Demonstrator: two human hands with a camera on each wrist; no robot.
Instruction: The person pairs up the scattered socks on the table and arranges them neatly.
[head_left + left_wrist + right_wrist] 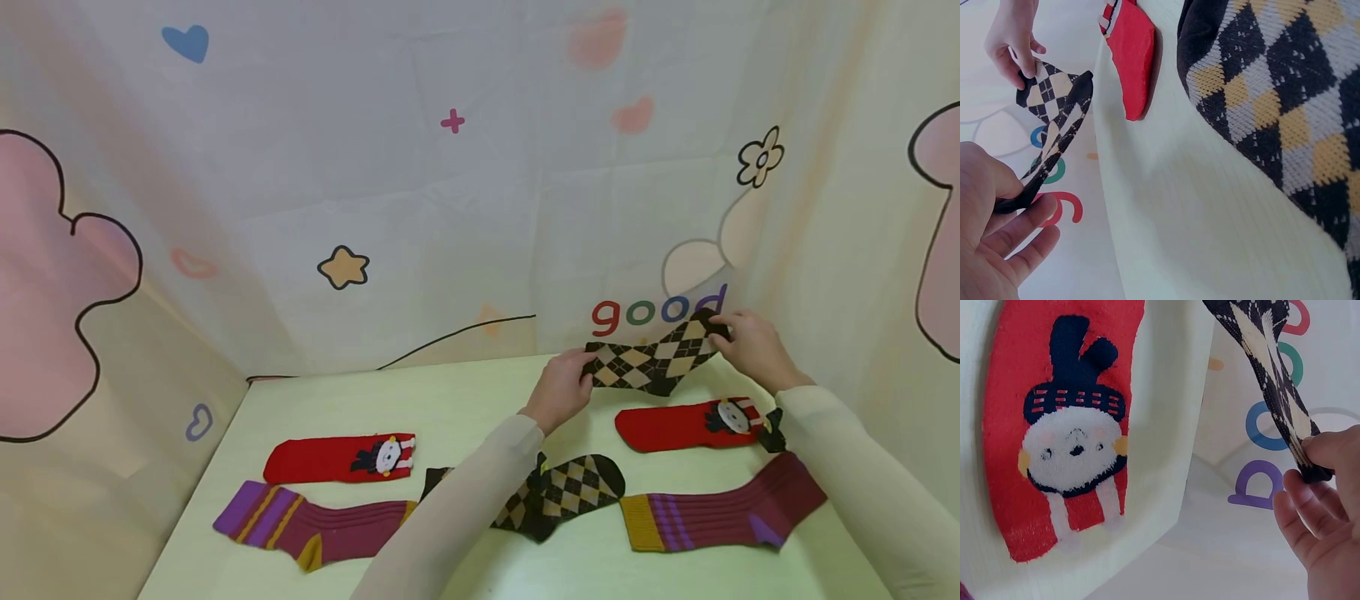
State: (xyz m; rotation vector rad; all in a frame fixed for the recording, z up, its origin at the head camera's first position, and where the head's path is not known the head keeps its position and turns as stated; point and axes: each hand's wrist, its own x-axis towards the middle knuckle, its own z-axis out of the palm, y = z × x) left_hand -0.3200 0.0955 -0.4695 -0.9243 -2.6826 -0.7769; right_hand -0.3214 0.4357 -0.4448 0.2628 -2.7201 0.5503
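Observation:
Held up off the table's back right is a black, tan and grey argyle sock (637, 367), stretched between two hands. At its cuff end the left hand (558, 390) pinches it between thumb and fingers. The right hand (756, 348) pinches the dark toe end, as the right wrist view also shows. Below the right hand lies a red sock (667, 428) with a white animal face. Another argyle sock (581, 492) lies on the table, partly hidden by the left forearm.
On the table (480, 400), a second red sock (315, 460) lies at left above a purple and maroon sock (352, 529). A similar maroon sock (712, 508) with a mustard cuff lies front right. A printed curtain (420, 192) hangs behind.

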